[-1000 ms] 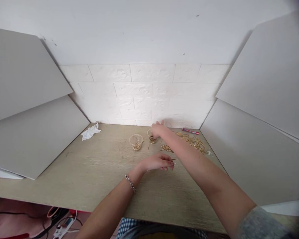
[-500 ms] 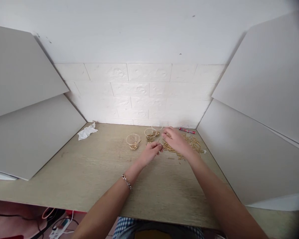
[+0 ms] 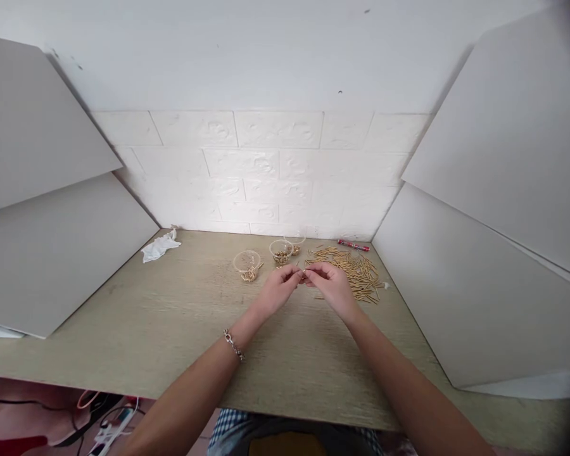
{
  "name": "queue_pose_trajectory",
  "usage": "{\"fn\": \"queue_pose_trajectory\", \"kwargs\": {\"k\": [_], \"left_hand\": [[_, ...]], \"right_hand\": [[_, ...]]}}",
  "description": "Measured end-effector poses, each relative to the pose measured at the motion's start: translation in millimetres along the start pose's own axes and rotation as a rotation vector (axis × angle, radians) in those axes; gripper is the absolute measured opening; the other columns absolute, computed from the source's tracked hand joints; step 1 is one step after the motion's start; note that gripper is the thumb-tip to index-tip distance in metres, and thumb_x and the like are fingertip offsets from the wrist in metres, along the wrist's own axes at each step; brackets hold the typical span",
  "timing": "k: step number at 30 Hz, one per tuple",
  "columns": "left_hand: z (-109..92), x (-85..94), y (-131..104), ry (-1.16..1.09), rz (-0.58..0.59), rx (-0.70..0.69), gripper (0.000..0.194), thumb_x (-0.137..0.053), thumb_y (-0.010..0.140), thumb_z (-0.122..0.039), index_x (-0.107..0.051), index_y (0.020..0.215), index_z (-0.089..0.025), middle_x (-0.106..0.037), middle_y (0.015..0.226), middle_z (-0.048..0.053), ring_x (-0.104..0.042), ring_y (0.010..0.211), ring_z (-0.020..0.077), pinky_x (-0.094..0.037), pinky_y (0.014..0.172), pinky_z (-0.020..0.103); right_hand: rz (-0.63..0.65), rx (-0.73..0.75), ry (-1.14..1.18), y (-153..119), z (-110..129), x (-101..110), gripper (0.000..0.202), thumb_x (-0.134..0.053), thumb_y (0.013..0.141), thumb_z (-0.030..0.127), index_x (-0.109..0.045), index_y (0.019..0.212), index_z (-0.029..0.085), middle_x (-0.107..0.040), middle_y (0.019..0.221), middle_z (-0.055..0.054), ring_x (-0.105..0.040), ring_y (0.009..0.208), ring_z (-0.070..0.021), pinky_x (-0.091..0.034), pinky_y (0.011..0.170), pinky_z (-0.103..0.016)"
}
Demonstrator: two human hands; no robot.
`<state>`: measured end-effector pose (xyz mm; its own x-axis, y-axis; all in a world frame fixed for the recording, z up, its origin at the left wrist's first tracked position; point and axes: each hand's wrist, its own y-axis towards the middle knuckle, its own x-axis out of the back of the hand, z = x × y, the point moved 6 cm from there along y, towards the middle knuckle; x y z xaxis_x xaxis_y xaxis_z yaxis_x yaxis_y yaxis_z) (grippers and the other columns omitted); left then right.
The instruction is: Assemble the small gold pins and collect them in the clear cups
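Note:
My left hand (image 3: 281, 286) and my right hand (image 3: 329, 286) meet fingertip to fingertip above the table. Both are pinched closed around something too small and too hidden to name. Just behind and to the right of my right hand lies a spread of thin gold-coloured metal rods (image 3: 356, 272). Beyond my left hand stand clear plastic cups: one (image 3: 246, 262) with small gold pieces in it, another (image 3: 281, 249) holding more gold pieces, and a third (image 3: 295, 238) partly behind that one.
A crumpled white tissue (image 3: 161, 246) lies at the back left of the wooden table (image 3: 171, 329). A red marker-like tube (image 3: 354, 245) rests near the back wall. Grey panels (image 3: 52, 253) stand along both sides. Cables and a white power strip (image 3: 111, 434) show below the front left edge.
My right hand has come down and toward me from near the back cups, and its fingertips now meet those of my left hand. The view has shifted slightly.

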<state>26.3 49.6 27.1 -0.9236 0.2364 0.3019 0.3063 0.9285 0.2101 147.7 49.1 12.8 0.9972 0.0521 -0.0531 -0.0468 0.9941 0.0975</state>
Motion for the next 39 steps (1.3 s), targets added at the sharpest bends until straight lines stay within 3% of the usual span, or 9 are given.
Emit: {"fn": "queue_pose_trajectory", "kwargs": {"k": [5,26,39], "left_hand": [[4,0.2,1,0.026,0.024,-0.031,0.024,-0.043,0.083,-0.033,-0.056,0.073,-0.015,-0.055,0.068,0.000,-0.050,0.066,0.0118,-0.040,0.060,0.022],[-10,4.3,-2,0.420,0.048,-0.224,0.021,-0.039,0.088,-0.025,-0.057,0.081,-0.016,-0.060,0.077,0.003,-0.054,0.073,0.0139,-0.040,0.068,0.024],[-19,-0.9,-9,0.743,0.112,-0.375,0.021,-0.035,0.089,-0.018,-0.055,0.083,-0.016,-0.055,0.076,0.006,-0.051,0.076,0.0167,-0.041,0.072,0.027]], "right_hand": [[0.005,-0.013,0.044,0,-4,2,0.025,-0.068,0.063,0.038,-0.063,0.076,0.016,-0.066,0.072,-0.004,-0.062,0.065,-0.0158,-0.053,0.068,-0.033],[0.032,0.057,-0.039,-2,-3,2,0.024,-0.063,0.068,0.038,-0.065,0.078,0.017,-0.066,0.075,-0.005,-0.062,0.068,-0.0167,-0.053,0.071,-0.035],[0.048,0.188,-0.386,-3,4,5,0.018,-0.054,0.075,0.031,-0.066,0.080,0.018,-0.066,0.075,-0.004,-0.061,0.070,-0.0169,-0.050,0.070,-0.033]]}}
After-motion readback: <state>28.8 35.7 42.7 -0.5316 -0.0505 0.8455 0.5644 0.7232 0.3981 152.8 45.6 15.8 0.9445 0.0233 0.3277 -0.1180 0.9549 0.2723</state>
